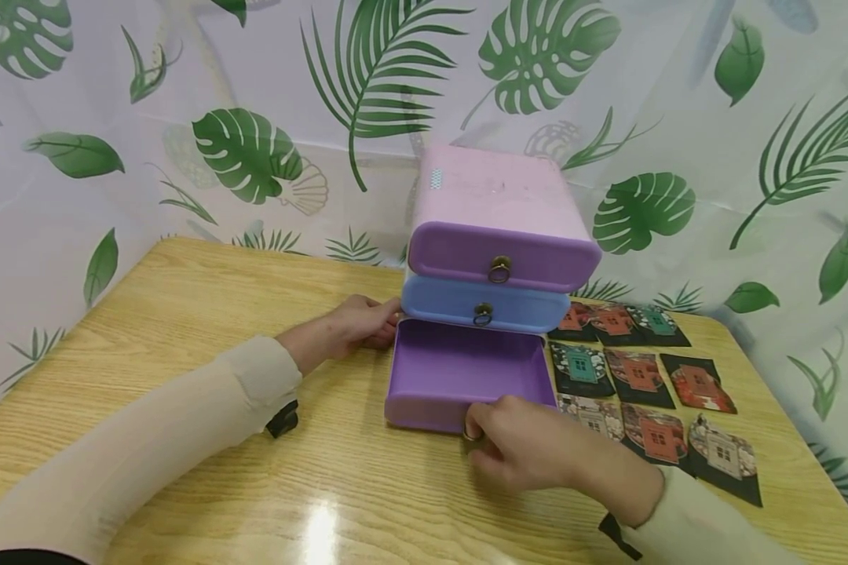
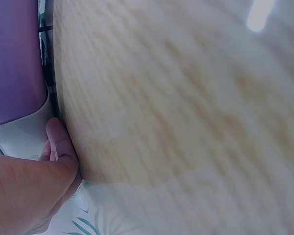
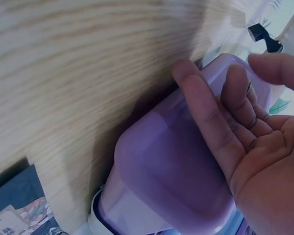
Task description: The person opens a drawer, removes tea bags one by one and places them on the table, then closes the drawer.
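A small tabletop drawer cabinet (image 1: 498,192) has a pink top, with a purple upper drawer (image 1: 452,255) and a blue middle drawer (image 1: 438,298) pushed in. Its purple bottom drawer (image 1: 424,412) is pulled out and bare inside. My right hand (image 1: 523,443) holds the ring pull (image 3: 249,88) on that drawer's front, a finger hooked through it. Beside the cabinet's left side, low near the table, is my left hand (image 1: 360,323); its thumb (image 2: 61,139) lies at the lower edge of the white casing (image 2: 27,132).
Several dark picture packets (image 1: 653,373) lie in rows on the wooden table (image 1: 205,314), right of the cabinet. One packet (image 3: 22,210) shows near the drawer in the right wrist view. A leaf-patterned cloth (image 1: 254,71) hangs behind the table.
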Available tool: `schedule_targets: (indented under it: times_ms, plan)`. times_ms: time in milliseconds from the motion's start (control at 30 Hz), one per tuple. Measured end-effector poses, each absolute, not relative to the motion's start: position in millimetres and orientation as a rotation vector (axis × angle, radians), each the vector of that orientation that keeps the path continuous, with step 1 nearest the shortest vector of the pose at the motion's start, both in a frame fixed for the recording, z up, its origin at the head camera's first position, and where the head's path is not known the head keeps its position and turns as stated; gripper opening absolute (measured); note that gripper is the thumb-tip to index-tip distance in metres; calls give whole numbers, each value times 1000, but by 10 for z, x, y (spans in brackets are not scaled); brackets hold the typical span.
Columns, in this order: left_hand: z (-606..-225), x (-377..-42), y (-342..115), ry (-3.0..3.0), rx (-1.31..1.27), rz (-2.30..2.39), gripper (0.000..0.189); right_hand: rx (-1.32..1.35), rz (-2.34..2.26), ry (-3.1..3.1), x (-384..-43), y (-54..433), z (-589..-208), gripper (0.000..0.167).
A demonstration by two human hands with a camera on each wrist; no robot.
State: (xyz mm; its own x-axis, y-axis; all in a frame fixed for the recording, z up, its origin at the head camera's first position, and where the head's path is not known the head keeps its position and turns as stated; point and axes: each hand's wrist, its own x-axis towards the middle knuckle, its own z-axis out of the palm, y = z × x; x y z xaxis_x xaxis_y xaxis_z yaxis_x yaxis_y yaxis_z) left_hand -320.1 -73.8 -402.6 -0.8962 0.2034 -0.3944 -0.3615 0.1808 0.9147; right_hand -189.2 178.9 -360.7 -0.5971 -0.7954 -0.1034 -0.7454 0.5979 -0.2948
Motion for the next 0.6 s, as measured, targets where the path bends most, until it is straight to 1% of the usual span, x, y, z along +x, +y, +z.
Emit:
schedule_targets:
  times_ms: [167,600]
  plan:
    - [-4014,-3193,-743,2039,-147,1753,32,-1303,-315,2655,-1935,1786,-3634,3]
    - [-4006,-3186,-737,2038,-152,1759,32,-1361,-327,2675,-2081,1791,-3650,5]
